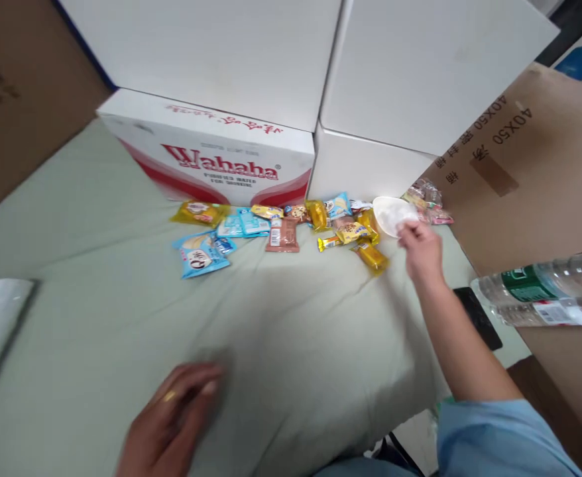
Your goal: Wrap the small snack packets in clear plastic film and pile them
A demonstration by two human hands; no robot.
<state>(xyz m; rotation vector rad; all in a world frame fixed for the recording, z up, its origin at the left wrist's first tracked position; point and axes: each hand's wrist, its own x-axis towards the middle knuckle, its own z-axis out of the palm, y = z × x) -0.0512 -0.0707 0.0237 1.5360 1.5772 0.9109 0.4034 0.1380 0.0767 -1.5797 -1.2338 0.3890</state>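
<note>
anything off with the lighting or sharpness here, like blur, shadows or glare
Head view: motion blur softens the left hand and right hand; red lettering on the white and red box looks smeared.
Head view: soft shadows fall on the green cloth by both arms; pale highlights streak the clear bottles.
Head view: wide-angle stretch seems to tilt things toward the edges.

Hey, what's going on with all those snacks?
A person's right hand is holding a white dish by its edge, with snacks on both sides of it. The left hand is near the green cloth, with nothing to be seen in it. The snacks lie scattered on the cloth, some just in front of the Wahaha box.
</note>
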